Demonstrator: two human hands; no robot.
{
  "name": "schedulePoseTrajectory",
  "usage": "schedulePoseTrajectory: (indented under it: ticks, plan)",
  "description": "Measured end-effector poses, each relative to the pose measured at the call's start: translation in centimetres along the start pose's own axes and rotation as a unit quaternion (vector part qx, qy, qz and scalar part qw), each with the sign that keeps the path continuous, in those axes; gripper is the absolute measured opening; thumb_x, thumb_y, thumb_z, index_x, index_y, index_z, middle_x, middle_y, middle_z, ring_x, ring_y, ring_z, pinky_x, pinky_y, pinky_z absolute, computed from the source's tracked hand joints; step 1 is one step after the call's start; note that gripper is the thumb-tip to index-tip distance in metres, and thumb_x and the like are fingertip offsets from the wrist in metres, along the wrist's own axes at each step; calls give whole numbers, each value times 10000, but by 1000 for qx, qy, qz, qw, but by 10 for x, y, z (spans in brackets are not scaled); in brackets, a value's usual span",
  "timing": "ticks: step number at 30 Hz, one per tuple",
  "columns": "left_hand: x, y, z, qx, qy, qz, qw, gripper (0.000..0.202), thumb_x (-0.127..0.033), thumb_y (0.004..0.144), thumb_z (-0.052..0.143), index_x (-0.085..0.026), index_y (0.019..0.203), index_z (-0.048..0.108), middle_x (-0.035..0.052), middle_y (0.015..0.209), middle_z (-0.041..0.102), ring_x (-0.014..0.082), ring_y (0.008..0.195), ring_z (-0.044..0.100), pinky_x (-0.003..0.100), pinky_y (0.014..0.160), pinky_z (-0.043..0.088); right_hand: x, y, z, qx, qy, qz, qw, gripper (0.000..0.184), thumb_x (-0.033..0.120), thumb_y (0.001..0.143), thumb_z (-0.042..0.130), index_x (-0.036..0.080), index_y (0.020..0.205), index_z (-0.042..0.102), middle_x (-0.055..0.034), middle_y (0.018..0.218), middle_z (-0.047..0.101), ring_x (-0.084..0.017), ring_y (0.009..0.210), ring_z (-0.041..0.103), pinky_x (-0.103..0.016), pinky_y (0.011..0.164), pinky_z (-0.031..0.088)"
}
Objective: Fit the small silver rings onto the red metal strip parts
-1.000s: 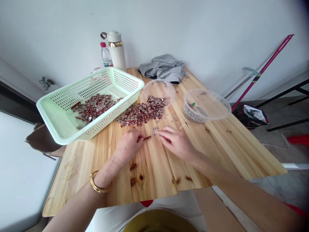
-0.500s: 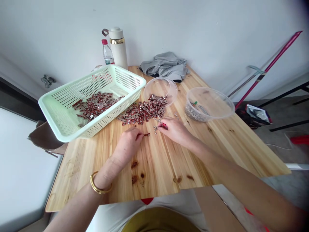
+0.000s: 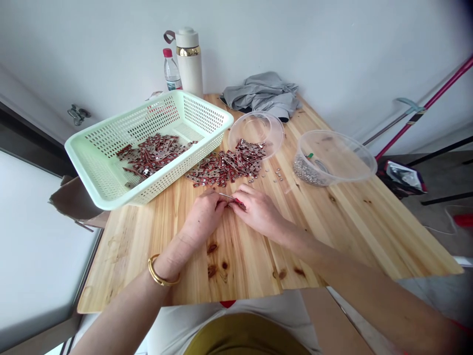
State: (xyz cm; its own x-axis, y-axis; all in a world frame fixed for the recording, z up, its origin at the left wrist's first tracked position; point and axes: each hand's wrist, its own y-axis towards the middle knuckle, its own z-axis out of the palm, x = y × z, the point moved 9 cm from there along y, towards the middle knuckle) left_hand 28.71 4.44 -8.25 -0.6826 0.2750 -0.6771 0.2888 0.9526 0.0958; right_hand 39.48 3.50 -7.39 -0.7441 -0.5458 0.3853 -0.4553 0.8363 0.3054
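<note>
My left hand (image 3: 206,211) is closed in a pinch at the middle of the wooden table (image 3: 177,286), its fingertips on a small reddish-brown strip that is mostly hidden. Beside it, my right hand (image 3: 256,209) is closed round a small red-handled screwdriver (image 3: 227,196); the thin metal shaft points left, over the left fingertips. The two hands nearly touch. Just beyond them lies a pile of reddish-brown strips with metal spots (image 3: 225,167), spilling from a clear round lid (image 3: 274,143). Several small metal nuts (image 3: 278,173) are scattered to the right of the pile.
A pale green basket (image 3: 99,190) with more strips stands at left. To the right, a clear tub (image 3: 345,170) holds many small metal pieces. Grey cloth (image 3: 264,93), a white flask (image 3: 191,71) and a water bottle (image 3: 171,71) are at the back, near the wall.
My hands have come together: the right moved left and nearer to me, bringing the screwdriver over the strip in my left fingers. The whole view has shifted slightly.
</note>
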Motion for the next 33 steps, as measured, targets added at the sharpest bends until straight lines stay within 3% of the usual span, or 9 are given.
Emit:
schedulePoseTrajectory:
  ticks: [5,14,18,21,24,27,30,33]
  plan:
    - [1,-2,7,51,-39,24,998,288,-37,788,598,-184,992,738,38,891,662,158,817,618,280,780,504,-1,-1,1,6,4,9,1000,112,141,881,587,181,778,604,-17,830,565,-149,737,552,-261,647,392]
    - [1,-3,5,31,56,9,998,178,-28,776,568,-153,789,694,35,779,638,161,733,594,272,691,473,6,-11,-2,30,-27,-26,999,185,164,941,514,192,838,665,-26,861,607,-139,747,585,-257,661,418]
    - [-1,-4,6,30,18,29,999,217,-7,782,546,-162,823,691,27,814,658,159,787,609,271,734,467,16,-25,-2,19,-39,-30,999,243,168,976,444,195,956,685,-53,938,656,-157,811,626,-267,698,453]
    - [1,-5,5,18,0,41,999,212,-10,786,543,-162,816,687,27,829,662,153,789,613,268,741,470,16,-30,-6,15,12,-27,999,256,134,959,456,201,1072,676,-56,986,667,-159,845,643,-265,726,478]
    - [2,-5,3,18,-4,41,999,203,-17,783,562,-165,819,696,27,828,666,153,782,615,269,743,477,-4,-25,-24,-19,96,-3,995,218,155,945,510,212,1068,680,-36,970,675,-137,800,642,-247,703,485]
    - [1,-5,0,20,-11,30,999,218,-13,768,595,-179,835,718,19,810,676,153,772,617,271,748,485,-39,-14,-47,-83,56,44,994,131,188,917,572,186,864,692,-38,862,692,-167,793,643,-281,717,475]
    - [-1,-6,-3,17,-27,27,999,230,-23,778,611,-189,872,740,20,812,678,150,759,618,274,750,495,-54,-4,-45,-48,-18,57,997,119,163,893,585,176,819,679,-47,852,687,-187,804,633,-299,724,457]
    - [-1,-8,-4,15,-35,28,999,242,-30,793,610,-191,910,748,26,841,677,152,765,623,277,753,500,-50,1,-35,-9,-77,49,996,140,198,906,566,187,812,668,-46,872,656,-181,805,609,-296,713,437]
